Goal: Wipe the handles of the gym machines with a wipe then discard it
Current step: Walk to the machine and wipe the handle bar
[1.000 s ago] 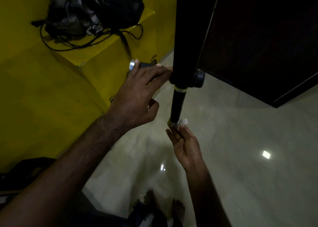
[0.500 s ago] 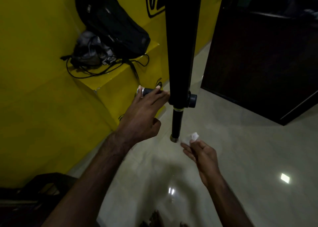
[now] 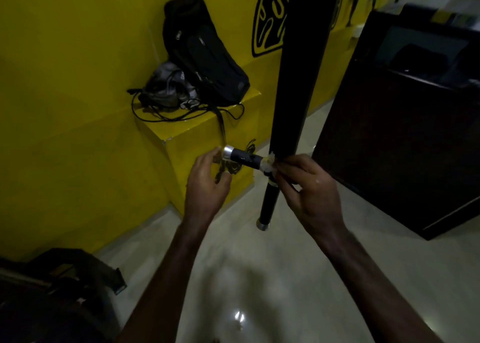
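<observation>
The wipe (image 3: 268,163) is a small, crumpled wad of white tissue, pressed against the inner end of the side handle (image 3: 244,158), right where it joins the black machine arm (image 3: 298,82). The right hand (image 3: 309,186) pinches the wipe between thumb and fingertips, its grip closed around the wad. The side handle is a short black bar with a silver cap at its outer end, pointing toward 9 o'clock from the arm. The left hand (image 3: 207,184) sits just below that capped end, fingers loosely curled and spread, holding nothing; whether a fingertip touches the cap I cannot tell. A second handle (image 3: 270,202), black with a silver end, hangs down toward 6 o'clock from the same joint. At 11 o'clock from the hands, a black backpack (image 3: 205,54) and tangled cables (image 3: 181,108) lie on a yellow ledge (image 3: 207,134). A dark cabinet (image 3: 405,134) stands at 3 o'clock on the pale tiled floor (image 3: 285,277).
</observation>
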Available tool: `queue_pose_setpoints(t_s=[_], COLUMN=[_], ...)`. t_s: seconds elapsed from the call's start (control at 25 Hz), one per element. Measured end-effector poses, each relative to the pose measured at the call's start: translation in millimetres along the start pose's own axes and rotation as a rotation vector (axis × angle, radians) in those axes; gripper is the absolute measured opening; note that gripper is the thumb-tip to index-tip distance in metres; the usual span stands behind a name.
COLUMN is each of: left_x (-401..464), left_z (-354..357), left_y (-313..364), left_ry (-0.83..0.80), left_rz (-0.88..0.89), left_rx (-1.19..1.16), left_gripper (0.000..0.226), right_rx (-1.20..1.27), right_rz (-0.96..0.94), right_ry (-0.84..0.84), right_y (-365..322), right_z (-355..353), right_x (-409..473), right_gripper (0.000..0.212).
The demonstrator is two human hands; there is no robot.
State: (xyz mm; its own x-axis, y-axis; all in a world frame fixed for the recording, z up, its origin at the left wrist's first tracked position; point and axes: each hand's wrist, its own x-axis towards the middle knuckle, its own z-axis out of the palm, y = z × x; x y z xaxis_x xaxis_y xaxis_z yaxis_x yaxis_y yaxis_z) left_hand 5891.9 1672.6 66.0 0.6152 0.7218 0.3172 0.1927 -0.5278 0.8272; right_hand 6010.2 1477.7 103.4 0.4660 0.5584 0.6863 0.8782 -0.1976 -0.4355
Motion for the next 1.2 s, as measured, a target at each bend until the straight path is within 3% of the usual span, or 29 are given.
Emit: queue_pose_setpoints(t_s=[0.16,0.28,0.4,0.6,0.96,1.08,1.2], left_x=[29,40,49,58,107,116,126], left_z=[-19,-12,-7,-13,-25,-23,-22], left_y=[-7,-13,-30,-44,-75,-75,-81], left_ry=[-0.101,-0.172,-0.187,-0.253,-0.566,-0.624,-0.709], left_rz=[-0.162,-0.154,-0.106,0.022,0.117,0.172,0.247], left_rx=[-0.009,-0.038,-0.068,-0.134,-0.274,-0.28,-0.253], left_gripper=[0.072,0.066,0.062,0.05,0.039,0.052,0.06], right_rx=[-0.427,-0.761,-0.91,-0.883,-0.645,-0.559,-0.544], right_rz=[-0.272,-0.38,-0.403,-0.29,0.198,0.338,0.358], right_ry=[-0.003,-0.098,-0.103,0.011,0.242,0.269,0.336], right_y=[-5,3,14,3,-20,-27,-23], right_z=[44,74,81,93,142,160,153], right_x=[22,24,17,19,-5,-2,-3], right_gripper=[0.013,0.011,0.013,0.016,0.022,0.029,0.026])
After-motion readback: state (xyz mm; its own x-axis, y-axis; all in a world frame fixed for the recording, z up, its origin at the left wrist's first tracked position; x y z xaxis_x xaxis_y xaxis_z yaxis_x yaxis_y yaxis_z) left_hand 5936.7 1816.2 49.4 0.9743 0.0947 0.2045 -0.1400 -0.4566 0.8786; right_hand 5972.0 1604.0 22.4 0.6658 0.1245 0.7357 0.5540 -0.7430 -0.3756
